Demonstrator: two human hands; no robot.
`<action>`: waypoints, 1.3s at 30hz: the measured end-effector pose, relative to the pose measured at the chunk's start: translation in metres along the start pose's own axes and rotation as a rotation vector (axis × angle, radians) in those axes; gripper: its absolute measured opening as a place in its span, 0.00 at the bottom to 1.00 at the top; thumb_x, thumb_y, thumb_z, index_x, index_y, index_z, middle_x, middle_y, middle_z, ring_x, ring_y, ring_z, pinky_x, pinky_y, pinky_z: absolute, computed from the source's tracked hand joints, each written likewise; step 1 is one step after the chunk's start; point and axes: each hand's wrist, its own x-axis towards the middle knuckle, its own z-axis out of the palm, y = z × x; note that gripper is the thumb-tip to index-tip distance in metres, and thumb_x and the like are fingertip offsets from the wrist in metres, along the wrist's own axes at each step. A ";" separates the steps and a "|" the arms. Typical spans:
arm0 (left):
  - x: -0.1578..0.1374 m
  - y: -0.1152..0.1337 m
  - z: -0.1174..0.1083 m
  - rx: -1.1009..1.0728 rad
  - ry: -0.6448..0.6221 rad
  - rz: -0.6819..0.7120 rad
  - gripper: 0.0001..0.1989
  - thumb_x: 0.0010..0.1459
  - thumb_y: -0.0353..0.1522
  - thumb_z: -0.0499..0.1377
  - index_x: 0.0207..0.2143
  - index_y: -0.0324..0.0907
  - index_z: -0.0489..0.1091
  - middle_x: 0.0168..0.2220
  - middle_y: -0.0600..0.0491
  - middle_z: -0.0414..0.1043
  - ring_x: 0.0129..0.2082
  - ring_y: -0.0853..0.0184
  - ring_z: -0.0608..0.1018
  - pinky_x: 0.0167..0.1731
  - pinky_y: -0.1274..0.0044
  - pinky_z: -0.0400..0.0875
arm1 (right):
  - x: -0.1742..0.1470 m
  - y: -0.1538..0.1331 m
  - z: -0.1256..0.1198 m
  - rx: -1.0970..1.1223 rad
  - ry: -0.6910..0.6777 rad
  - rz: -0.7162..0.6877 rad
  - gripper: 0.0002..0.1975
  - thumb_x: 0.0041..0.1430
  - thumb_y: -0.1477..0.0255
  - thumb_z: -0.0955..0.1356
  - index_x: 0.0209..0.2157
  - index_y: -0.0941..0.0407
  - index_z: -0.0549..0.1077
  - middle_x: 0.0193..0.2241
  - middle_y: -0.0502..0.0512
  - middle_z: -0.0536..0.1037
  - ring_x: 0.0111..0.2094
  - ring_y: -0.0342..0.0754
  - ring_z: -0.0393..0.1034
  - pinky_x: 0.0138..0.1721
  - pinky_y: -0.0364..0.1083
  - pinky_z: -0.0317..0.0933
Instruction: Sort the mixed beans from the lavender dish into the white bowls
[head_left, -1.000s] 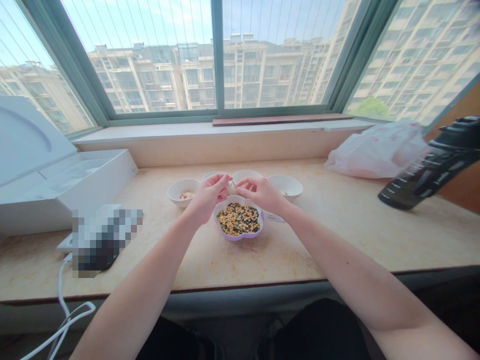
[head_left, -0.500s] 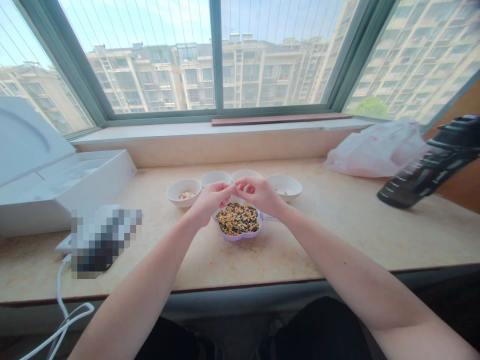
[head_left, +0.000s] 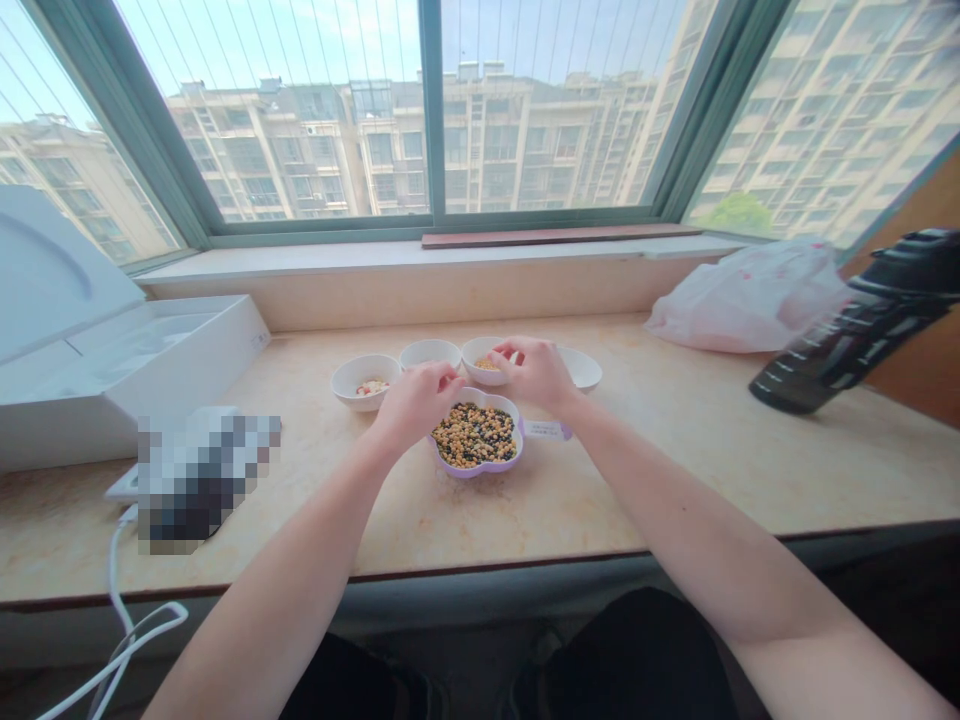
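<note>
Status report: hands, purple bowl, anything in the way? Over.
Left hand partly hiding purple bowl at far left. Right hand at third white bowl from left. Purple bowl otherwise uncovered, holding black and yellow beans.

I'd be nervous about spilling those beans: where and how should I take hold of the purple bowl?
Probably cup the purple bowl by its outer walls, one hand from the left and one from the right, keeping it level. It is open-topped and holds loose beans, so tilting might spill them; its rounded, lobed sides should suit curved palms.

Counter (head_left: 675,430) right of bowls (head_left: 430,352) — free | bag (head_left: 742,300), bottle (head_left: 840,335) — block beyond
</note>
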 end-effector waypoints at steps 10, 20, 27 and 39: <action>-0.006 0.005 0.001 0.342 -0.451 0.380 0.08 0.59 0.37 0.62 0.33 0.43 0.79 0.35 0.50 0.78 0.41 0.60 0.76 0.41 0.71 0.67 | 0.010 0.021 0.001 -0.357 -0.128 0.156 0.14 0.65 0.63 0.66 0.37 0.55 0.81 0.38 0.58 0.83 0.40 0.53 0.75 0.42 0.48 0.62; -0.004 0.001 0.015 0.294 -0.459 0.434 0.08 0.58 0.38 0.64 0.37 0.44 0.79 0.40 0.49 0.76 0.46 0.58 0.76 0.41 0.72 0.68 | 0.009 0.017 0.001 -0.332 -0.112 0.132 0.13 0.66 0.67 0.65 0.40 0.55 0.81 0.43 0.60 0.81 0.44 0.54 0.75 0.46 0.48 0.63; -0.003 0.003 0.017 0.236 -0.475 0.426 0.04 0.58 0.29 0.63 0.32 0.43 0.79 0.36 0.50 0.76 0.42 0.59 0.76 0.42 0.71 0.68 | 0.004 0.005 0.003 -0.206 -0.144 0.049 0.10 0.64 0.68 0.68 0.37 0.55 0.82 0.42 0.59 0.82 0.43 0.53 0.75 0.46 0.48 0.64; -0.005 -0.002 0.024 0.211 -0.438 0.432 0.08 0.57 0.27 0.60 0.29 0.42 0.78 0.33 0.49 0.75 0.39 0.59 0.76 0.41 0.70 0.69 | 0.001 0.001 0.005 -0.124 -0.195 0.007 0.10 0.64 0.69 0.68 0.36 0.55 0.83 0.42 0.57 0.83 0.41 0.51 0.76 0.42 0.47 0.64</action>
